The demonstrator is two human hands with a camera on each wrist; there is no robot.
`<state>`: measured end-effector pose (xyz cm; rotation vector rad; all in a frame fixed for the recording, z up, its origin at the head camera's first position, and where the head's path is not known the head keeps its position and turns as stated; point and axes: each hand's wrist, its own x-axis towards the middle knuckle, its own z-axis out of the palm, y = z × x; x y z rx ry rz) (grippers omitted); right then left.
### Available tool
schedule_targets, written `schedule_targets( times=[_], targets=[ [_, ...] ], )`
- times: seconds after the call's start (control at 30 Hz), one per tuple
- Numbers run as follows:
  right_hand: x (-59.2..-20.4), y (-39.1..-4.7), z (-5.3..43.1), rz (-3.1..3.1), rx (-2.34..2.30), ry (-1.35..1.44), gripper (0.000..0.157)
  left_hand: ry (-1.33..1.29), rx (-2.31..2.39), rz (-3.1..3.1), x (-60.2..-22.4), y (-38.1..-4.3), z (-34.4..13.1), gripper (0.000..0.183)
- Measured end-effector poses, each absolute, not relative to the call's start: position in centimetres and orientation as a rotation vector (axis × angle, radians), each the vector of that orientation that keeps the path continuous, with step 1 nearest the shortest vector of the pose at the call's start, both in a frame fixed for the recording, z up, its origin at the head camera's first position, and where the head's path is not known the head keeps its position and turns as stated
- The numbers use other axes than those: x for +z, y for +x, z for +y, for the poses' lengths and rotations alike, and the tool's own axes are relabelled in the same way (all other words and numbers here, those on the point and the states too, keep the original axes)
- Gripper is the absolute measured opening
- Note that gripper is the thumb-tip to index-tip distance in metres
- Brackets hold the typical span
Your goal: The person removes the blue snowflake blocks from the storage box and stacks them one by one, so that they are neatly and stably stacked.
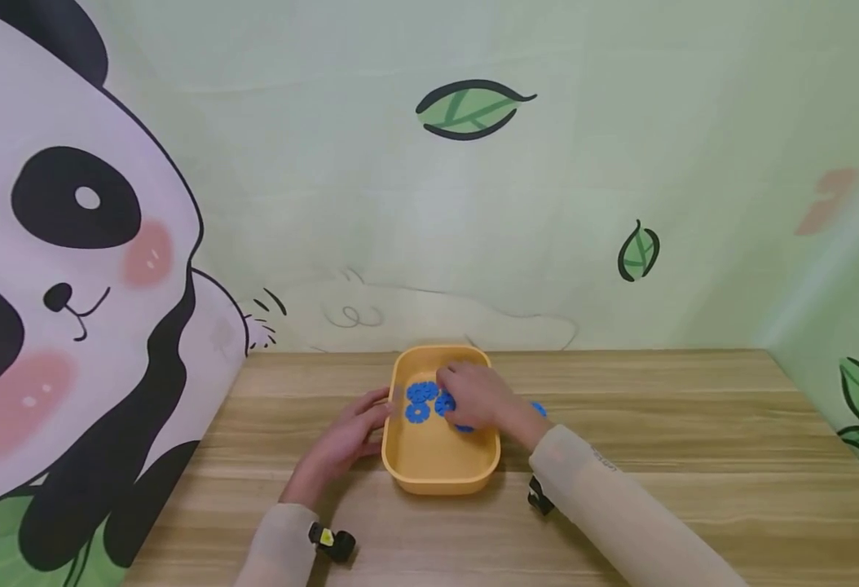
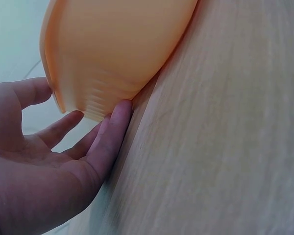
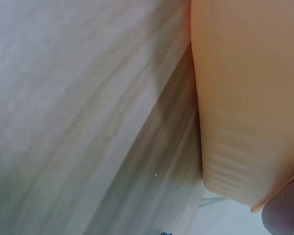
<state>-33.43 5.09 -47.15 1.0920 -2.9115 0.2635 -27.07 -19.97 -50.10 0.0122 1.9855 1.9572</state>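
Note:
A yellow plastic bin (image 1: 440, 473) stands on the wooden table with several blue notched discs (image 1: 418, 413) lying inside. My left hand (image 1: 349, 436) rests against the bin's left wall. In the left wrist view the fingers (image 2: 120, 110) of that hand reach along the outer wall, with the thumb near the rim. My right hand (image 1: 477, 395) reaches over the right rim into the bin. Its thumb and fingers pinch one blue disc (image 1: 444, 403). In the right wrist view mostly the bin's outer wall (image 3: 250, 98) shows, and the fingertips are hidden.
Another blue disc (image 1: 539, 408) lies on the table (image 1: 657, 424) to the right of the bin, partly behind the right forearm. A printed cloth wall (image 1: 341, 204) with a panda and leaves rises behind the table's far edge.

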Motion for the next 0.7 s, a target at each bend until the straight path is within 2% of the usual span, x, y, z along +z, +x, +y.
schedule_targets(
  times=[0.43,0.7],
  targets=[
    [-47.48,-33.71,4.9,-2.9,0.247,1.094,0.038,0.034,1.936,1.997,-49.74,-27.11,-20.18,0.056],
    [-47.53,-33.36,5.21,-2.862,0.211,1.125,0.033,0.061,1.97,1.97,-50.43,-27.16,-19.98,0.057]
  ],
)
